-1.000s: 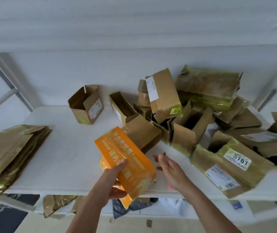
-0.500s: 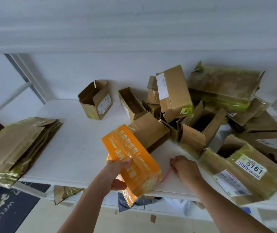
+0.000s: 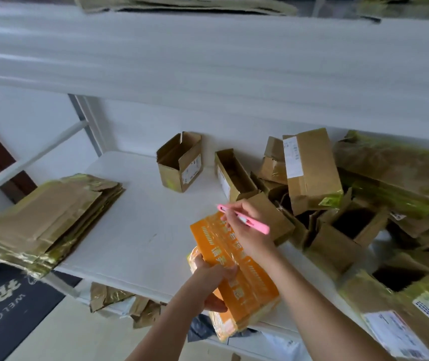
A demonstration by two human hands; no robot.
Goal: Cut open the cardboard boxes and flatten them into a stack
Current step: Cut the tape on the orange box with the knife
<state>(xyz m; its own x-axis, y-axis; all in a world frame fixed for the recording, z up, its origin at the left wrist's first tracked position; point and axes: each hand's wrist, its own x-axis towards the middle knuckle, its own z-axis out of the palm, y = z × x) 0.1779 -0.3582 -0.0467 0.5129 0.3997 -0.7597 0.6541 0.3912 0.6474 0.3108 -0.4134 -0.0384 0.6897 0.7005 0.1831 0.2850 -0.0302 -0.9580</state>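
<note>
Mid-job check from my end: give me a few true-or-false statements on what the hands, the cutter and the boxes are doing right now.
1. The right hand holds a pink cutter. True.
2. The left hand is empty. False: it grips the orange box.
3. The flattened stack lies at the shelf's left end. True.
4. The orange box is already flattened. False: it still has its box shape.
5. Unflattened boxes are piled at the right. True.

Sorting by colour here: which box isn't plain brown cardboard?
The orange box, held by the left hand at the shelf's front edge; every other box there is brown.
</note>
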